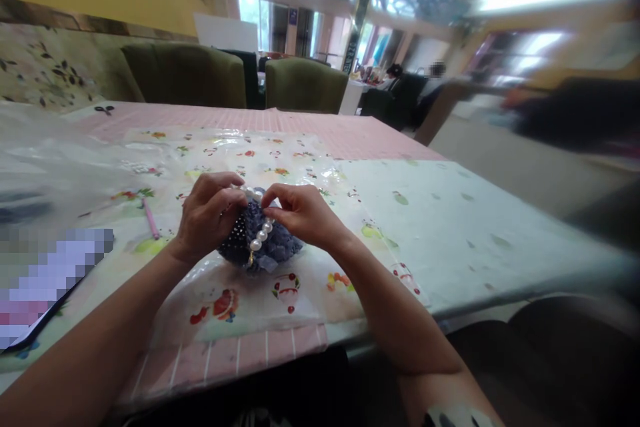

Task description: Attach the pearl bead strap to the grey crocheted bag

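A small dark blue beaded pouch [270, 247] rests on the table's printed plastic cover [240, 307], in the middle of the view. A string of white pearls [261, 232] runs over its top and down its front. My left hand [207, 213] grips the pouch's left side, fingers curled and pinching the pearls near the top. From the other side, my right hand [300, 212] pinches the pearl string with thumb and forefinger. The two sets of fingertips nearly touch above the pouch.
A pink stick [150, 217] lies left of my hands. Clear plastic bags [55, 160] and a blurred flat item [45, 280] sit at the left. Small scissors [104, 109] lie far left. Green armchairs [305, 83] stand behind the table; people sit in the distance.
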The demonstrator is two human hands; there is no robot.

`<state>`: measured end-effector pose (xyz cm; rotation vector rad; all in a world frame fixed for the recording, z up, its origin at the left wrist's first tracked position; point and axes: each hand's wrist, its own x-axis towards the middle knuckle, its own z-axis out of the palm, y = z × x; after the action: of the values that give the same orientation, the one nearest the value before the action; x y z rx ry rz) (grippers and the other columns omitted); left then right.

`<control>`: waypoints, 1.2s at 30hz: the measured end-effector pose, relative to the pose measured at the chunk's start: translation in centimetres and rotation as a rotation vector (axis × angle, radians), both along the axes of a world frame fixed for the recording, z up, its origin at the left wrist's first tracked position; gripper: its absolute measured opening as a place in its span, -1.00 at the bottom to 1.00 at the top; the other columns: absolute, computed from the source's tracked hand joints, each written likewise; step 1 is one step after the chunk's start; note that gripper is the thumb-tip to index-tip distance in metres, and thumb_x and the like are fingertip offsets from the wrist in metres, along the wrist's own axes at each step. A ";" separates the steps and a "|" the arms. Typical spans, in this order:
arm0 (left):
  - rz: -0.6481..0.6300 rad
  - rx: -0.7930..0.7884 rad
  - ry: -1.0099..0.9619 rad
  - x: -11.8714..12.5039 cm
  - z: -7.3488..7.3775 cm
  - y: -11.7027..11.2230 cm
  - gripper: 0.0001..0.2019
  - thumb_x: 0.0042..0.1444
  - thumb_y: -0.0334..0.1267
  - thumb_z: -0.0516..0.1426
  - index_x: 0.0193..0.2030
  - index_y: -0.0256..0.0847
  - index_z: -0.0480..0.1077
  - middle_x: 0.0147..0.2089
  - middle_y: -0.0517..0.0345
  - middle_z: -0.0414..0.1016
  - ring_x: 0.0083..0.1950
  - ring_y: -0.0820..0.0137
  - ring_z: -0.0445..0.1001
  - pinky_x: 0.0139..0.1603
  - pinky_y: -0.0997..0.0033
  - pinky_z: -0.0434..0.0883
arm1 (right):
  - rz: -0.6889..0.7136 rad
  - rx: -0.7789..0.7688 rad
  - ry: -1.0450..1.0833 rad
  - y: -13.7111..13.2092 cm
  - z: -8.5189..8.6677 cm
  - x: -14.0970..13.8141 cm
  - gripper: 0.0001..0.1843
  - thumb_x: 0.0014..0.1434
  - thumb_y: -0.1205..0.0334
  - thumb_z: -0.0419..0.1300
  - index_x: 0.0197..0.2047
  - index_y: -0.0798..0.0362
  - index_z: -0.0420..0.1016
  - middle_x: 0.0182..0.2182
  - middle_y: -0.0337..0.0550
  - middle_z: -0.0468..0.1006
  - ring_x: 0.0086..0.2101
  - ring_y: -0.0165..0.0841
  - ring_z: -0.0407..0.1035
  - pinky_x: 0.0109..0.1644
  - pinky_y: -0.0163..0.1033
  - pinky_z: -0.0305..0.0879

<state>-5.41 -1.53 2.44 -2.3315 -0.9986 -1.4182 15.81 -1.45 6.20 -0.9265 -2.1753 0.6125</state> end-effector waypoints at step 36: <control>0.055 -0.379 0.113 0.2 2.3 -1.1 -0.83 0.09 -0.36 0.10 -0.19 -0.23 0.47 -0.23 0.07 0.55 -0.22 0.32 0.48 -0.16 0.32 0.38 | -0.081 0.032 -0.104 0.6 -0.1 -0.9 -0.84 0.06 0.35 0.11 -0.39 0.09 0.54 -0.57 -0.28 0.41 -0.50 -0.49 0.17 -0.37 -0.31 0.02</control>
<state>-5.16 -2.59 4.77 -2.5830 -1.3866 -1.1419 14.95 -0.89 6.12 -1.0444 -2.2200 0.4994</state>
